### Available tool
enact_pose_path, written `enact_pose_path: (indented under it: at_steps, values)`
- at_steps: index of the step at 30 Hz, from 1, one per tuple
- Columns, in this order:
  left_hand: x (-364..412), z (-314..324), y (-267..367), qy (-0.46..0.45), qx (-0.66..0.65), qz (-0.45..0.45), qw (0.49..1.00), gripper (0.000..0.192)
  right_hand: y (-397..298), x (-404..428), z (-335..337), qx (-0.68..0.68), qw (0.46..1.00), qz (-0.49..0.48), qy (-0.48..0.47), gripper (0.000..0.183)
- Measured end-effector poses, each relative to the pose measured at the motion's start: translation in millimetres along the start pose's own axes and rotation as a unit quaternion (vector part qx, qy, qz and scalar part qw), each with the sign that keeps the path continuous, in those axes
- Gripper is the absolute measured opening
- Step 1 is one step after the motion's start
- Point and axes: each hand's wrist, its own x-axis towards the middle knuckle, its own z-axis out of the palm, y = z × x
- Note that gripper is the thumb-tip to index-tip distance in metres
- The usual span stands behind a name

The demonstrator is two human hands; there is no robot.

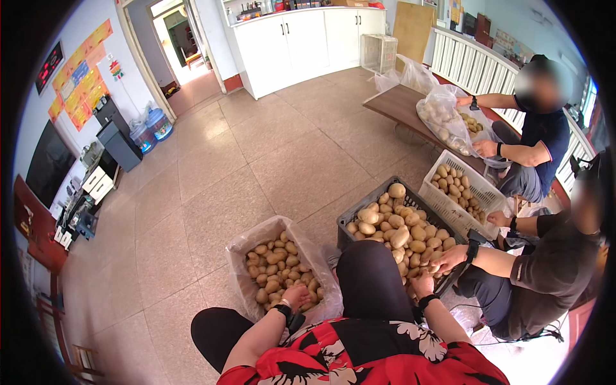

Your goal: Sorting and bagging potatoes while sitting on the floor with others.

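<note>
My left hand [297, 296] is low over potatoes [275, 260] in a box lined with clear plastic [238, 279], in front of my lap. Its fingers point down among the potatoes, and whether it grips one is not clear. To the right, my right hand [423, 285] reaches into a black plastic crate [343, 236] heaped with larger potatoes [399, 237]. Its fingertips are partly hidden by the potatoes and by a co-worker's hand [450, 258] close to it. I wear a dark wristband on each wrist.
A white plastic crate [488, 225] of potatoes stands beyond the black one. Another person [541, 125] handles a clear bag of potatoes [440, 118] on a low brown table [397, 103]. White cabinets [284, 53] and water jugs [159, 124] stand along the walls.
</note>
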Motion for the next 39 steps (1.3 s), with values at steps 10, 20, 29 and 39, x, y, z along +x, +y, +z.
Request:
enact_pose_path:
  at_steps: [10, 20, 29, 39]
  values:
    - [-11, 5, -2, 0.030, 0.073, -0.001, 0.997, 0.031, -2, -5, 12, -0.115, 0.991, 0.017, -0.065, 0.058]
    - [-21, 5, -5, -0.077, 0.015, 0.005, 0.997, 0.021, 18, 3, 27, -0.099, 0.989, 0.009, -0.108, 0.060]
    - [8, -24, -14, -0.093, 0.050, 0.004, 0.994, 0.019, 34, 13, 39, -0.098, 0.990, -0.036, -0.100, 0.055]
    - [-15, 9, 4, -0.023, 0.106, 0.055, 0.993, 0.022, 42, -7, -3, 0.022, 0.993, -0.077, -0.089, 0.037]
